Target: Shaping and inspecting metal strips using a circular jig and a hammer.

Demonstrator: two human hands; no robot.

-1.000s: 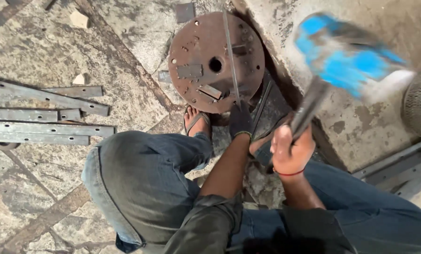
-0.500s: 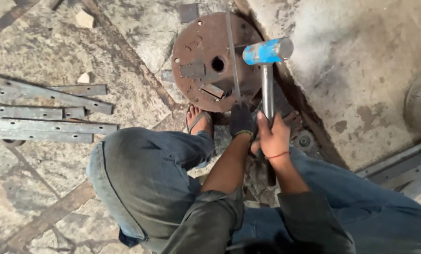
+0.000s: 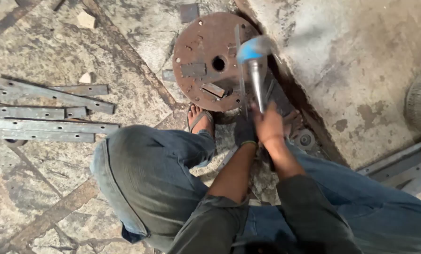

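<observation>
A rusty round steel plate [image 3: 210, 66] lies on the floor just ahead of both hands, with flat metal strips [image 3: 45, 113] stacked well off to the left of them. The right hand [image 3: 268, 126] is clenched around the shaft of a blue-headed hammer [image 3: 253, 61], whose blurred head sits over the plate's right edge. The gloved left hand [image 3: 244, 128], touching the right, grips 1 thin metal rod [image 3: 240, 70] standing across the plate.
</observation>
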